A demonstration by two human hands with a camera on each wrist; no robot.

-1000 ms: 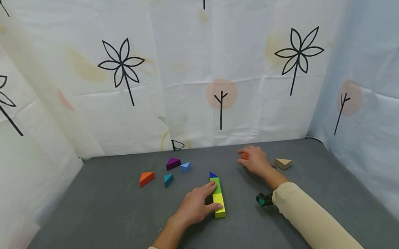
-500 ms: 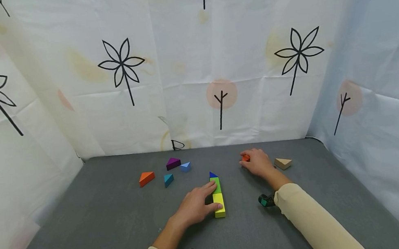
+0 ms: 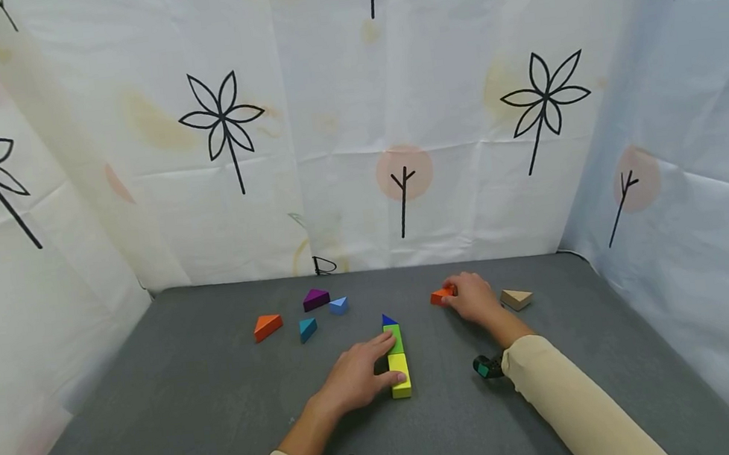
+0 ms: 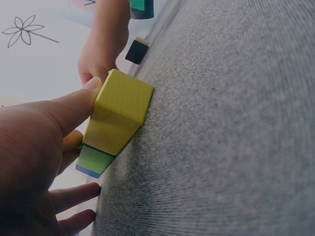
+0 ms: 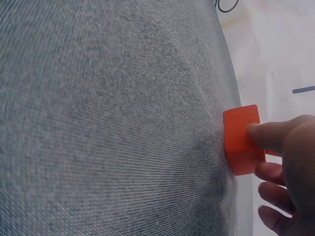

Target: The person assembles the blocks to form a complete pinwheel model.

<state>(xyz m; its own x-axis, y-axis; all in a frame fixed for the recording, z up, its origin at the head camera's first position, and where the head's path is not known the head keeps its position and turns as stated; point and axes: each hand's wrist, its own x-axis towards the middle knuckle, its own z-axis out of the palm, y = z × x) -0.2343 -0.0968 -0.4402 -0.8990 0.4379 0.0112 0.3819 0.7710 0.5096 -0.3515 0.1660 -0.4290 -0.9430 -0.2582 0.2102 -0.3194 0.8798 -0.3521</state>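
Note:
My left hand [image 3: 352, 379] rests its thumb on a yellow block [image 3: 401, 386] and its fingertips on a green block [image 3: 397, 338]. In the left wrist view the yellow block [image 4: 121, 105] shows end-on, the thumb [image 4: 78, 110] lying straight on it and two other fingers spread past the row. A dark blue triangular block [image 3: 388, 320] sits at the far end of the green one, in line. My right hand [image 3: 471, 296] pinches an orange triangular block [image 3: 438, 297] on the table. In the right wrist view my thumb presses a face of this orange block [image 5: 240, 132].
Left of the row lie an orange-red triangular block [image 3: 268, 326], a purple one [image 3: 316, 300], a light blue one [image 3: 339, 305] and a teal one [image 3: 308, 329]. A tan triangular block [image 3: 517, 299] lies right of my right hand. Printed cloth walls [image 3: 336, 216] bound the grey table [image 3: 188, 398].
My right hand has shifted slightly right and toward me. The orange block has turned in its fingers, and more of it now shows on the left. The left hand stays in place.

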